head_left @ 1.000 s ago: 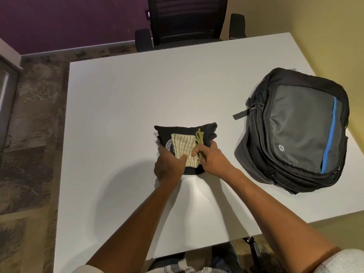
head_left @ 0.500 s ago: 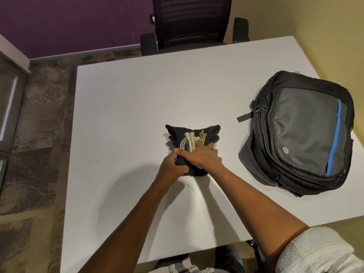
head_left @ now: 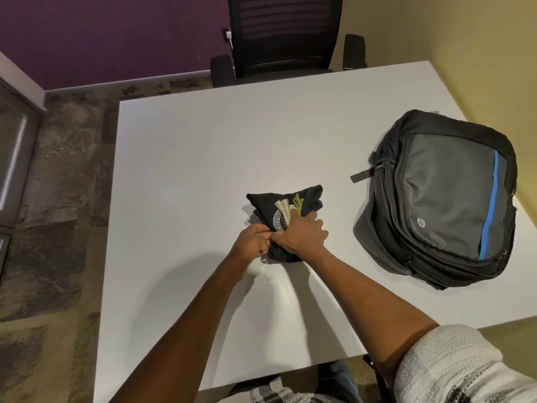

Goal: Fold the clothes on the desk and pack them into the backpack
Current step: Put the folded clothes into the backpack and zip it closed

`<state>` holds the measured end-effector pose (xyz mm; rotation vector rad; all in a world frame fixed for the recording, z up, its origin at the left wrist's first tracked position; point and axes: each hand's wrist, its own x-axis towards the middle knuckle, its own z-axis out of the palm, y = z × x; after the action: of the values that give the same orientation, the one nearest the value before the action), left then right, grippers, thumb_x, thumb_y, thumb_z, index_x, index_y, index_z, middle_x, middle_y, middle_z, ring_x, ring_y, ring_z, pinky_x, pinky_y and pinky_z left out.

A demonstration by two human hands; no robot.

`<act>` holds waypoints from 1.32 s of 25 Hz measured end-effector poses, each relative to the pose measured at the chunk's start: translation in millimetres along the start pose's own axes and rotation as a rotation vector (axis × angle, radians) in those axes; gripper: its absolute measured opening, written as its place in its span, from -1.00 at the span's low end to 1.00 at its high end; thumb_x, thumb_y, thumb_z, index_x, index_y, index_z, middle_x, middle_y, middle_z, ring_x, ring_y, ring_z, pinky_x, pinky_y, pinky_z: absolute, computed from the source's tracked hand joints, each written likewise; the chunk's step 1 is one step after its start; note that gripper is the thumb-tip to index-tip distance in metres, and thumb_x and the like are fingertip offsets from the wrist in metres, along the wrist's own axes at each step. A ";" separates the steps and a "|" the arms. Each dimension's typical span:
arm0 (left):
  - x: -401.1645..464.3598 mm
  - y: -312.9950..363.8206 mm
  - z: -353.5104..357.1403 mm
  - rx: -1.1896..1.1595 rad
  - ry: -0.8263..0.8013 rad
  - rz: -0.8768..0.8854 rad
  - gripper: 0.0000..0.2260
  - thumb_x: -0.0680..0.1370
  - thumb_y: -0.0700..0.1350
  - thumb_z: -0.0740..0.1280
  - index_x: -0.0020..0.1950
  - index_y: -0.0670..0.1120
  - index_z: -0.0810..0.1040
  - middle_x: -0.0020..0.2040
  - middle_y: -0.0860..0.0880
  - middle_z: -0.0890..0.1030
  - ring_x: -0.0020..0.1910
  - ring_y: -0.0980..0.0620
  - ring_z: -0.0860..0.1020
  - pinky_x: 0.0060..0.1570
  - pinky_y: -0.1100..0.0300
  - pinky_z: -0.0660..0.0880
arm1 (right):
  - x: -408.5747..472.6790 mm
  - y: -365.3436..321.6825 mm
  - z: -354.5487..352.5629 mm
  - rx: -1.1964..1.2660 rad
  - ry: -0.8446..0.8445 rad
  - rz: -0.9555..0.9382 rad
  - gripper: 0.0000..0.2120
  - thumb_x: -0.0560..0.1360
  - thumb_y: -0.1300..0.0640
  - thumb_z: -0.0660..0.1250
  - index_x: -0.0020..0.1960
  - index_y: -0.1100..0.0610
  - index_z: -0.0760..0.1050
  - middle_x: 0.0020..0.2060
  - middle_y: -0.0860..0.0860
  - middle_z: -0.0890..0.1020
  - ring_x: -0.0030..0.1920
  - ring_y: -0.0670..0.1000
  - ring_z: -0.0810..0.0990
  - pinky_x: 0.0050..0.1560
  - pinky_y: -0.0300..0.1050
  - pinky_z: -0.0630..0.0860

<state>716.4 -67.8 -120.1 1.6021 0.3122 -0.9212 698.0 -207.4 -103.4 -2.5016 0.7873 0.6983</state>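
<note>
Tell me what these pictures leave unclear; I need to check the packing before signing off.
- Head view: the print on the black folded garment is partly covered by the right hand, so the lettering cannot be read whole.
- The left hand fingers are tucked against the right hand; their grip is unclear.
- The backpack lies front up; its inside is hidden.

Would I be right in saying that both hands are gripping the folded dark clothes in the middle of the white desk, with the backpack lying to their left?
Not quite: the head view shows the backpack lying to the right of the clothes. The rest holds: the left hand and right hand grip the folded dark clothes on the white desk.
</note>
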 end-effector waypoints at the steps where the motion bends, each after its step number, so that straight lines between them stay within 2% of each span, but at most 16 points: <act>1: 0.0 1.4 1.8 0.072 0.001 0.015 -0.61 0.29 -0.36 0.20 0.06 -0.13 0.55 0.12 -0.25 0.66 -0.02 -0.11 0.58 0.01 -0.04 0.53 | -0.4 1.7 -0.6 0.002 0.004 -0.007 -0.20 0.34 -0.39 0.38 0.43 -0.03 0.28 0.34 0.21 0.33 0.33 0.28 0.35 0.27 0.20 0.34; 4: -4.9 7.9 5.6 0.273 0.086 0.110 -0.77 0.46 -0.29 0.28 -0.06 -0.01 0.65 -0.04 -0.11 0.72 -0.16 0.00 0.61 -0.07 0.09 0.55 | -2.8 9.6 -4.0 0.037 0.007 -0.013 -0.31 0.38 -0.29 0.37 0.39 0.00 0.33 0.29 0.20 0.37 0.29 0.28 0.38 0.27 0.17 0.36; 6: -9.2 12.1 7.1 0.410 0.188 0.176 -0.75 0.51 -0.28 0.28 -0.07 0.01 0.69 -0.06 -0.01 0.73 -0.14 0.02 0.65 0.00 0.14 0.57 | -8.7 17.6 -7.8 0.060 0.013 -0.018 -0.38 0.40 -0.19 0.36 0.37 0.02 0.34 0.27 0.20 0.38 0.26 0.27 0.39 0.25 0.16 0.38; 8: -11.4 15.4 9.9 0.500 0.267 0.224 -0.75 0.53 -0.26 0.26 -0.09 0.00 0.70 -0.09 0.04 0.71 -0.10 -0.01 0.66 0.06 0.07 0.60 | -20.1 28.6 -8.7 0.072 0.028 -0.026 -0.41 0.41 -0.17 0.35 0.35 0.04 0.34 0.26 0.19 0.37 0.24 0.27 0.40 0.24 0.15 0.39; 12: -8.2 25.0 31.2 0.549 0.318 0.284 -0.70 0.58 -0.22 0.23 -0.26 0.09 0.57 -0.18 0.10 0.66 -0.13 -0.01 0.66 0.02 -0.02 0.63 | -45.4 60.4 -14.5 0.101 0.063 0.004 -0.42 0.42 -0.17 0.34 0.35 0.06 0.35 0.24 0.18 0.37 0.23 0.26 0.40 0.26 0.15 0.41; 19: -16.6 48.7 130.7 0.417 0.253 0.468 -0.75 0.59 -0.25 0.21 -0.12 0.05 0.57 -0.12 0.14 0.64 -0.19 0.08 0.66 -0.03 0.01 0.63 | -66.9 134.0 -74.3 0.155 0.228 0.095 -0.41 0.39 -0.19 0.35 0.33 0.04 0.38 0.14 0.14 0.38 0.16 0.26 0.42 0.19 0.15 0.44; 22: -12.8 52.8 176.9 0.367 0.230 0.556 -0.81 0.58 -0.21 0.25 0.07 0.06 0.53 -0.04 0.18 0.60 -0.08 0.04 0.64 -0.05 -0.06 0.63 | -73.8 168.9 -99.1 0.192 0.280 0.090 -0.41 0.37 -0.17 0.35 0.33 0.03 0.39 0.13 0.13 0.38 0.15 0.26 0.42 0.19 0.14 0.45; 24: -11.2 55.0 207.4 0.369 0.242 0.626 -0.79 0.60 -0.18 0.24 0.16 0.10 0.45 -0.01 0.24 0.55 -0.02 0.07 0.60 -0.07 0.01 0.61 | -79.0 192.5 -113.3 0.211 0.326 0.093 -0.44 0.37 -0.16 0.35 0.30 0.03 0.40 0.12 0.13 0.39 0.14 0.26 0.43 0.17 0.13 0.46; 26: -12.9 60.2 242.8 0.463 0.236 0.718 -0.85 0.65 -0.16 0.19 0.15 0.05 0.45 -0.03 0.20 0.52 -0.02 0.08 0.55 -0.06 0.15 0.49 | -83.1 221.9 -126.8 0.223 0.368 0.123 -0.46 0.37 -0.16 0.35 0.28 0.04 0.41 0.10 0.13 0.40 0.12 0.26 0.43 0.15 0.13 0.47; 27: -14.9 62.8 259.1 0.544 0.210 0.758 -0.87 0.65 -0.17 0.17 0.06 0.03 0.47 -0.04 0.12 0.52 -0.04 0.06 0.52 -0.08 0.19 0.42 | -84.6 237.5 -132.0 0.222 0.382 0.147 -0.46 0.37 -0.16 0.35 0.28 0.03 0.42 0.10 0.13 0.40 0.12 0.26 0.44 0.15 0.14 0.48; 29: -11.4 63.0 288.6 0.725 0.116 0.810 -0.72 0.62 -0.24 0.18 -0.20 0.11 0.40 -0.13 0.03 0.50 -0.14 0.03 0.49 -0.18 0.20 0.36 | -87.4 271.0 -139.9 0.233 0.384 0.202 -0.47 0.37 -0.17 0.35 0.27 0.02 0.42 0.11 0.13 0.40 0.13 0.27 0.44 0.15 0.13 0.48; 30: -7.3 61.3 303.6 0.807 0.061 0.823 -0.68 0.59 -0.25 0.18 -0.27 0.12 0.38 -0.17 0.02 0.51 -0.17 0.01 0.50 -0.22 0.17 0.39 | -89.3 290.1 -143.2 0.253 0.376 0.232 -0.49 0.37 -0.17 0.35 0.25 0.01 0.43 0.09 0.11 0.39 0.12 0.26 0.45 0.14 0.12 0.48; 31: -3.3 58.6 315.9 0.914 0.010 0.815 -0.71 0.56 -0.24 0.20 -0.27 0.10 0.45 -0.17 0.00 0.53 -0.14 -0.03 0.53 -0.21 0.11 0.45 | -91.7 307.4 -145.5 0.273 0.366 0.259 -0.51 0.37 -0.17 0.34 0.23 0.01 0.43 0.07 0.10 0.38 0.11 0.25 0.45 0.12 0.11 0.48; 33: 1.4 50.6 336.1 1.235 -0.085 0.780 -0.87 0.56 -0.12 0.28 -0.01 0.06 0.61 0.01 -0.05 0.57 0.06 -0.10 0.50 -0.01 -0.01 0.52 | -96.3 337.0 -148.1 0.292 0.353 0.298 -0.51 0.38 -0.18 0.34 0.23 0.01 0.42 0.06 0.07 0.37 0.10 0.21 0.44 0.12 0.10 0.48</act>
<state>620.4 -391.4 -80.2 2.4590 -1.0956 -0.5210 470.5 -498.7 -12.9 -2.2867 1.3055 0.2065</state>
